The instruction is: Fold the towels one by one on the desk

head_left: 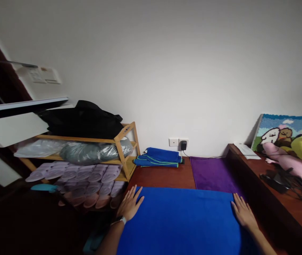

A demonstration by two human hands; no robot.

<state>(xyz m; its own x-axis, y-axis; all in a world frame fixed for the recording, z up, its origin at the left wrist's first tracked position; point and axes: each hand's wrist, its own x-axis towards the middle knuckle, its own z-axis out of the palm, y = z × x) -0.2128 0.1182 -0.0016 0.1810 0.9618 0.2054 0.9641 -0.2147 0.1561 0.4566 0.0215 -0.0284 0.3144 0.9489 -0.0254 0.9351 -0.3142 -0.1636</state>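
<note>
A blue cloth (183, 223) lies spread out flat over the reddish-brown wooden surface (164, 177) in front of me. My left hand (131, 204) rests on its far left corner, fingers stretched and thumb apart, with a watch on the wrist. On the far right corner lies my right hand (244, 210), flat with its fingers extended. Neither hand grips anything. Beyond the cloth, a folded blue cloth with green edging (157, 158) sits against the wall. A purple cloth (212, 173) lies flat to the right of it.
On the left stands a wooden rack (124, 152) with a black bag (84, 120) on top and several lilac slippers (73, 172) below. A black plug (183, 145) sits in the wall socket. On the raised right ledge are a pink plush toy (289, 159) and a fuzzy picture (278, 131).
</note>
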